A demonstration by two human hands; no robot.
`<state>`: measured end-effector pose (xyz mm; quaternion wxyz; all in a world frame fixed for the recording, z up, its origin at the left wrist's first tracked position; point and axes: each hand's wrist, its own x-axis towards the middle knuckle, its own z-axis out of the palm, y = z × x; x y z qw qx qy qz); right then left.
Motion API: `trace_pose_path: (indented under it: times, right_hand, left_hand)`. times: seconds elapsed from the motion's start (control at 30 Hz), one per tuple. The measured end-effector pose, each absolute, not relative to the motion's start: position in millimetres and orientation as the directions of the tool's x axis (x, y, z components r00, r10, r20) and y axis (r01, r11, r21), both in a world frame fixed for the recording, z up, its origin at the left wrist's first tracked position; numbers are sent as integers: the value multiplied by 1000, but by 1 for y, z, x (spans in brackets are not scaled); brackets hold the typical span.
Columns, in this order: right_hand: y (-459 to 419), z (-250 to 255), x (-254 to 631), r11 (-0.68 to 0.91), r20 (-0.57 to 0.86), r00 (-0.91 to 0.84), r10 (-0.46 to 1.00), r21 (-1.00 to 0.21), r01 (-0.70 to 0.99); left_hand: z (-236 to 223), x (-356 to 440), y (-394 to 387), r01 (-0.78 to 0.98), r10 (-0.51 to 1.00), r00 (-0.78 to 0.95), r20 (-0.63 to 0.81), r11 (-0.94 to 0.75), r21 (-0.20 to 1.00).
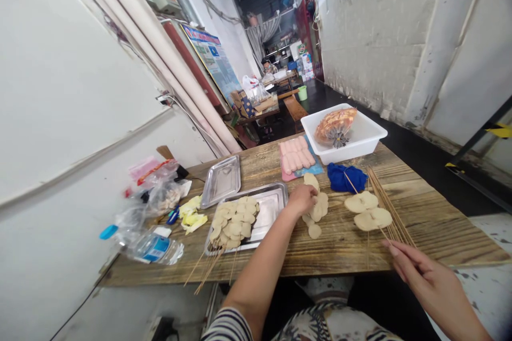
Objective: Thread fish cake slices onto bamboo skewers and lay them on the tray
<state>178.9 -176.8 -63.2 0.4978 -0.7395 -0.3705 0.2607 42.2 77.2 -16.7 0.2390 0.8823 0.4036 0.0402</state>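
My left hand (302,200) reaches over the wooden table (432,224) and closes on a pale round slice in the loose pile of slices (318,208). My right hand (424,272) is at the table's near right edge, its fingers pinched on a thin bamboo skewer (382,232) that runs through two large pale slices (368,210). A bundle of bare skewers (388,202) lies just right of those slices. To the left, a metal tray (272,205) carries several skewered slices (234,221).
An empty metal tray (222,181) lies farther left. Pink sausages (296,155) rest on a packet, beside a blue cloth (346,177) and a white tub (360,138) holding a fan of skewered food. Plastic bags and a water bottle (154,248) crowd the left end.
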Motion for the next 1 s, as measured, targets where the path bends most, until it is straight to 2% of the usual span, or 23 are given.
trace_pose_path:
  times: [0.27,0.53,0.77,0.83,0.93,1.0]
  right_hand:
    - [-181,-70,178,-220,-16,592,806,-936,275]
    - [-179,-71,166,-206,-51,549,835,-953,224]
    - [-177,-65,147,-146,-61,466,883,-978,150]
    - [-177,-66,146,-140,-66,465,883,-982,127]
    - [-177,-67,146,-151,-78,466,882,-981,122]
    - [-177,-68,148,-161,-77,462,883,-976,145]
  left_hand:
    - [2,34,80,698,713,682,-164,-567,436]
    - [0,17,81,582,661,743,-103,-562,588]
    - [0,16,80,523,593,797,-109,-589,616]
    - [2,20,77,564,594,790,-156,-602,565]
    - [6,29,72,655,638,746,-190,-652,382]
    - [9,34,70,687,669,722,-179,-660,304]
